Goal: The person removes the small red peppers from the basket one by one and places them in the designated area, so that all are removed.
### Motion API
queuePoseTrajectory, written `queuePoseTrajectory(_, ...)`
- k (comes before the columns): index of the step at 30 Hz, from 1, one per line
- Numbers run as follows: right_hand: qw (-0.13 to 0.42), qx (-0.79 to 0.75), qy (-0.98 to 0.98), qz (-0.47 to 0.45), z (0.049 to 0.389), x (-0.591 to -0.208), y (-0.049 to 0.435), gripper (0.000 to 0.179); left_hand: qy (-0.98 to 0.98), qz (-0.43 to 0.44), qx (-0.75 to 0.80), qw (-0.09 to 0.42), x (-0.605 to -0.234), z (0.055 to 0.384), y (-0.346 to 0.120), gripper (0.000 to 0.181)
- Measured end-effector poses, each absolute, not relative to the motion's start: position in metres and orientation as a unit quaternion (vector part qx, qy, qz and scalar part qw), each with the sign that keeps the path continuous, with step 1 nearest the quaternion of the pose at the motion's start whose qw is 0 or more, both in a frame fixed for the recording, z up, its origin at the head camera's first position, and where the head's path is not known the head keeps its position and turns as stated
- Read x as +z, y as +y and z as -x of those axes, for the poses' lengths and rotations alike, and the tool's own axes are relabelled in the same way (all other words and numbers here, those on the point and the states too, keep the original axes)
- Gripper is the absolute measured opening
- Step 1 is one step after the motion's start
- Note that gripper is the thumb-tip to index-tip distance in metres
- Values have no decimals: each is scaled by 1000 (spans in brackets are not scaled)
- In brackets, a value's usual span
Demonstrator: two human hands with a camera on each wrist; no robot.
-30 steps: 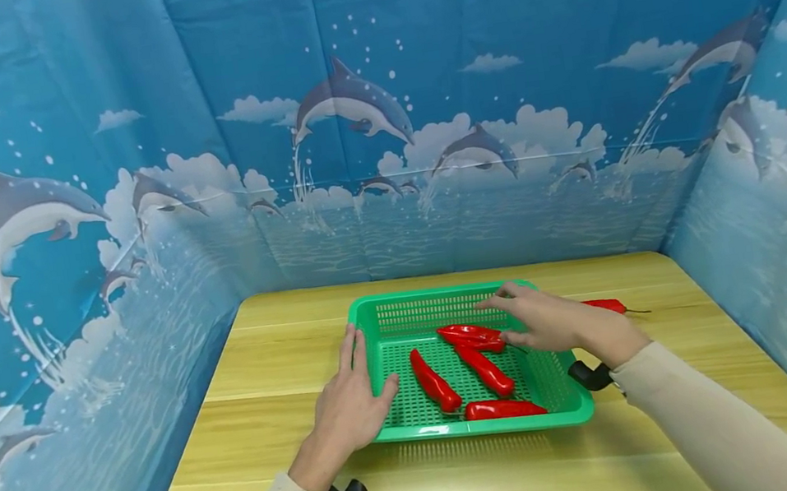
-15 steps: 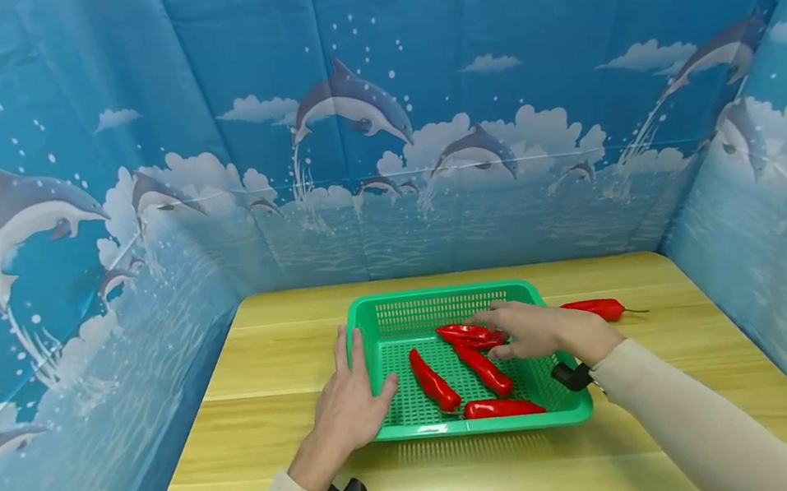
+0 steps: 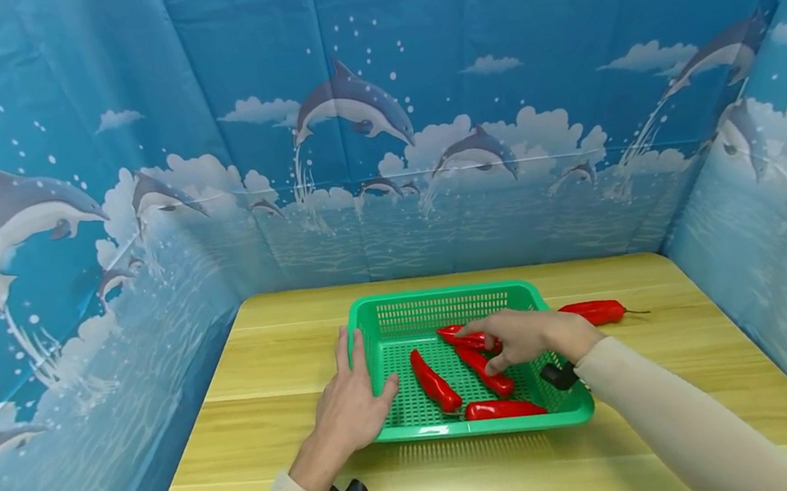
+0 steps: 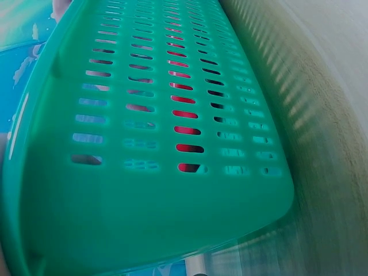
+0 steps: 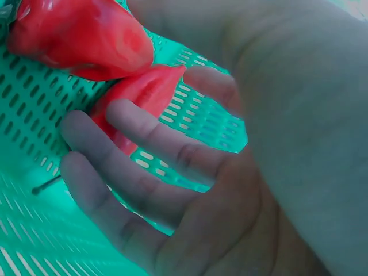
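Note:
Several red peppers lie in a green plastic basket on the table. My right hand reaches over its right side, fingers bent down above the upper pepper. In the right wrist view, the fingers are spread and loosely bent beside that pepper; its stem shows beneath them, and I cannot tell whether they touch. Just below lies the middle pepper. My left hand rests at the basket's left rim, fingers straight and thumb over the inside.
Two more peppers lie inside: the left pepper and the front pepper. Outside, to the right of the basket, another red pepper lies on the wooden table. Dolphin-printed curtains enclose the table's back and sides.
My right hand has moved left and lower into the basket, over the upper pepper. More of the pepper outside is uncovered. The left hand and basket have hardly moved.

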State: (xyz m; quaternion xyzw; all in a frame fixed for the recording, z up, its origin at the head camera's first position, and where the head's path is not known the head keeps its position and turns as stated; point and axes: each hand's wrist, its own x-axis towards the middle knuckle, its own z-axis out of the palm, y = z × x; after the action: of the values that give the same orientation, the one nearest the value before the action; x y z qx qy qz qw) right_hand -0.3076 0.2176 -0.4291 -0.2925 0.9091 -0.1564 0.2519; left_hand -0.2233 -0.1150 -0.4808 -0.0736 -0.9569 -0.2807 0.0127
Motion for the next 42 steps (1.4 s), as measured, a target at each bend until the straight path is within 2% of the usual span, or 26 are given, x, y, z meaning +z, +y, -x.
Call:
queuePoseTrajectory(16, 275, -149, 908, 278, 311, -439, 204, 80, -956, 77, -284, 13, -480, 223, -116, 101)
queuePoseTrajectory(42, 270, -140, 908, 288, 311, -448, 202, 75, -956, 74, -284, 14, -481, 224, -115, 101)
